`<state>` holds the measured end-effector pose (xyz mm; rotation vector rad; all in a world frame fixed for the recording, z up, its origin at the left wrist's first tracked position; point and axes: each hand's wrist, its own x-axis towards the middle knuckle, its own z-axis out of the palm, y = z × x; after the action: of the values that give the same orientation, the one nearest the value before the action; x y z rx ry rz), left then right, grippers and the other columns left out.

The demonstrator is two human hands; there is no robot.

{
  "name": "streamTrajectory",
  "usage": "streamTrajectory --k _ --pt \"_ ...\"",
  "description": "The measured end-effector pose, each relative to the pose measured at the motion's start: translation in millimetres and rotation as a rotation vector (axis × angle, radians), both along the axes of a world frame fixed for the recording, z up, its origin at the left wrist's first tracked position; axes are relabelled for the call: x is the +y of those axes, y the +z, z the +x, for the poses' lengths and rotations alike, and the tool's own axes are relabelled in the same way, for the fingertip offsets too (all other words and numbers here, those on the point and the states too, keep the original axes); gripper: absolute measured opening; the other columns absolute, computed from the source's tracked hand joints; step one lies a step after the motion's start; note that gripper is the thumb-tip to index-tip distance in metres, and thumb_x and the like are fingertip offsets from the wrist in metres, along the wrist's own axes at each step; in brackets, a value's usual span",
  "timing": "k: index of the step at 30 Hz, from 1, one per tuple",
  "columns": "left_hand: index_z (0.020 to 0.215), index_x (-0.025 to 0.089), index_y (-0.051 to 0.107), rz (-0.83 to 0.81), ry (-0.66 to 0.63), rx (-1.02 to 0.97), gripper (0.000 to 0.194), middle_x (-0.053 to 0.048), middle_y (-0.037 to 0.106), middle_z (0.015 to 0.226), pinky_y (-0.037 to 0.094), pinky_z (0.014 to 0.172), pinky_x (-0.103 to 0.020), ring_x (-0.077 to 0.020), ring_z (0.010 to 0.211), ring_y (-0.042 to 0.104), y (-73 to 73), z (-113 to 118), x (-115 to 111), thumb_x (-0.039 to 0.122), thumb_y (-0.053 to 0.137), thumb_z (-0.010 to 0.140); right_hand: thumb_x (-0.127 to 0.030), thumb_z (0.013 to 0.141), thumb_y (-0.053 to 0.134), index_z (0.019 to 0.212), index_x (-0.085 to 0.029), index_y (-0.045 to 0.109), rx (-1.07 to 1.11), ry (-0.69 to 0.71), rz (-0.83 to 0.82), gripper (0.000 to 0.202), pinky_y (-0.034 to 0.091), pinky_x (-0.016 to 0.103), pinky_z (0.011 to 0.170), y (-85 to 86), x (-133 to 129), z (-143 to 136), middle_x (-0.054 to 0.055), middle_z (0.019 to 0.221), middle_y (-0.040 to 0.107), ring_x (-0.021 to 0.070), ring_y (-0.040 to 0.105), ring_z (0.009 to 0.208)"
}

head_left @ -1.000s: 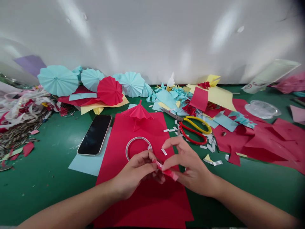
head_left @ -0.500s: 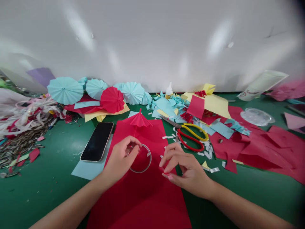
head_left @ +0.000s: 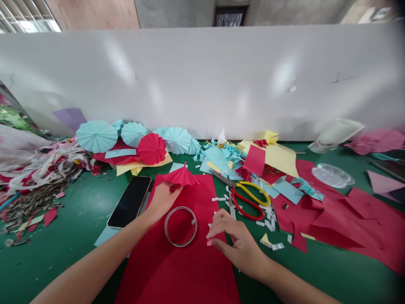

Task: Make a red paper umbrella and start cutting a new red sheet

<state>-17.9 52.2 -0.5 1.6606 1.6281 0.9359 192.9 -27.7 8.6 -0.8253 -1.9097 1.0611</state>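
Note:
A small red paper umbrella, with a pleated canopy, is at the far end of the red sheet. My left hand reaches under the canopy's left edge, its fingers curled around the umbrella's lower part; the stick itself is hidden. Nearer to me, a thin ring, apparently a roll of clear tape, lies flat on the red sheet. To its right, over the sheet's right edge, my right hand has thumb and fingers pinched together on a tiny red piece, mostly covered by the fingertips.
Scissors with red and yellow handles lie right of the sheet among white scraps. A phone lies on the left. Blue pleated paper discs, a glue bottle and paper scraps line the white panel. Red paper spreads right.
My left hand has moved away from the tape ring to the paper umbrella and closed on it. My right hand keeps its pinch. The view has tilted up, showing the panel's top edge.

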Motion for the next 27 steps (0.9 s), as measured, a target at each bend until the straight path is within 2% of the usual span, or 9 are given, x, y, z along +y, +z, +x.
streamTrajectory --k 4,8,11,14,15,17,19,23,27 --pt "0.073 0.018 0.064 -0.006 0.045 -0.120 0.015 -0.011 0.067 0.081 0.041 0.072 -0.036 -0.0277 0.081 0.060 -5.2 3 6 0.031 0.058 0.069 -0.018 0.078 0.058 0.078 -0.021 0.063 -0.020 0.002 0.008 0.006 0.042 0.029 0.067 1.2 1 1 0.002 0.072 0.060 0.0146 0.047 0.074" --pt "0.072 0.016 0.061 -0.075 -0.004 -0.363 0.017 -0.009 0.065 0.075 0.045 0.070 -0.034 -0.0213 0.073 0.061 -2.5 7 3 0.032 0.057 0.072 -0.020 0.080 0.055 0.079 -0.021 0.062 -0.073 -0.013 0.004 0.008 0.044 0.029 0.066 3.2 0 2 0.004 0.074 0.060 0.0153 0.049 0.075" --pt "0.073 0.015 0.058 -0.140 -0.064 -0.563 0.019 -0.006 0.063 0.072 0.048 0.066 -0.032 -0.0153 0.064 0.060 10.2 14 -1 0.034 0.055 0.074 -0.020 0.080 0.054 0.077 -0.020 0.062 -0.106 -0.067 0.000 0.008 0.045 0.028 0.065 4.6 2 3 0.004 0.076 0.057 0.0145 0.052 0.073" --pt "0.074 0.015 0.055 -0.178 -0.088 -0.745 0.017 -0.003 0.061 0.069 0.048 0.065 -0.028 -0.0121 0.063 0.059 30.1 25 -4 0.031 0.060 0.071 -0.019 0.079 0.054 0.078 -0.021 0.062 -0.133 -0.136 0.044 0.008 0.045 0.028 0.066 8.6 10 9 0.004 0.076 0.056 0.0142 0.053 0.073" --pt "0.071 0.013 0.056 -0.244 -0.087 -0.917 0.017 -0.003 0.061 0.067 0.048 0.064 -0.027 -0.0117 0.062 0.058 37.4 29 -5 0.026 0.065 0.067 -0.019 0.079 0.054 0.080 -0.021 0.063 -0.137 -0.157 0.074 0.009 0.045 0.028 0.067 11.6 13 11 0.003 0.075 0.057 0.0146 0.054 0.073" --pt "0.068 0.012 0.057 -0.305 -0.097 -1.126 0.015 -0.003 0.061 0.064 0.047 0.062 -0.023 -0.0106 0.060 0.058 51.7 37 -6 0.019 0.070 0.063 -0.019 0.080 0.054 0.081 -0.022 0.063 -0.153 -0.212 0.121 0.009 0.045 0.028 0.067 21.5 21 17 0.003 0.075 0.059 0.0147 0.054 0.074" --pt "0.068 0.012 0.058 -0.336 -0.141 -1.200 0.014 -0.003 0.061 0.061 0.047 0.060 -0.023 -0.0103 0.057 0.058 64.4 45 -8 0.016 0.070 0.063 -0.019 0.080 0.053 0.081 -0.022 0.063 -0.191 -0.235 0.164 0.010 0.045 0.029 0.068 36.8 29 22 0.003 0.073 0.061 0.0153 0.055 0.076" --pt "0.069 0.013 0.060 -0.314 -0.203 -1.228 0.010 -0.002 0.063 0.060 0.047 0.062 -0.024 -0.0105 0.057 0.059 82.2 56 -13 0.018 0.069 0.066 -0.021 0.081 0.052 0.077 -0.021 0.062 -0.319 -0.230 0.226 0.011 0.045 0.030 0.068 76.0 40 26 0.002 0.073 0.062 0.0151 0.056 0.075" --pt "0.068 0.015 0.062 -0.286 -0.220 -1.212 0.006 -0.001 0.066 0.068 0.048 0.070 -0.028 -0.0121 0.064 0.061 88.8 59 -20 0.018 0.067 0.068 -0.020 0.078 0.057 0.077 -0.023 0.064 -0.381 -0.215 0.273 0.007 0.045 0.030 0.069 106.6 40 22 0.001 0.075 0.064 0.0147 0.058 0.073"
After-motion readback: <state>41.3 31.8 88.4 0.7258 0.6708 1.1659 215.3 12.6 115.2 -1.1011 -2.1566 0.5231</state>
